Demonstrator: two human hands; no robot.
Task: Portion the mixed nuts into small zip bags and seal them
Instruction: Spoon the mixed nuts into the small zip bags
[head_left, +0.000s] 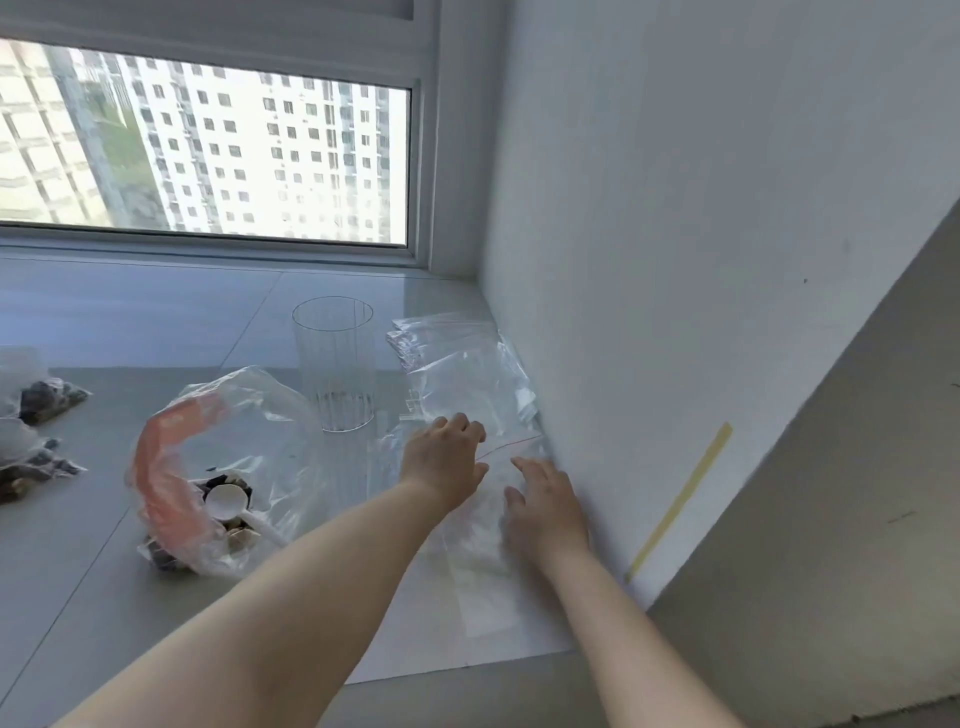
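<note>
Nearby, nut bag (208, 467) holds scoop (227, 503) — glass (335, 364) empty.

Head camera, close above the work.
It looks forward and down across the sill (156, 312) toward the window (208, 145).

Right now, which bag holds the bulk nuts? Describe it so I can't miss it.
On the sill under the window, look left of the ribbed clear glass. The crumpled clear bag there has an orange band, with a white scoop inside on dark nuts; the flat zip bags right of the glass are empty.

Clear ribbed glass (335, 364) near window (208, 145).
</note>
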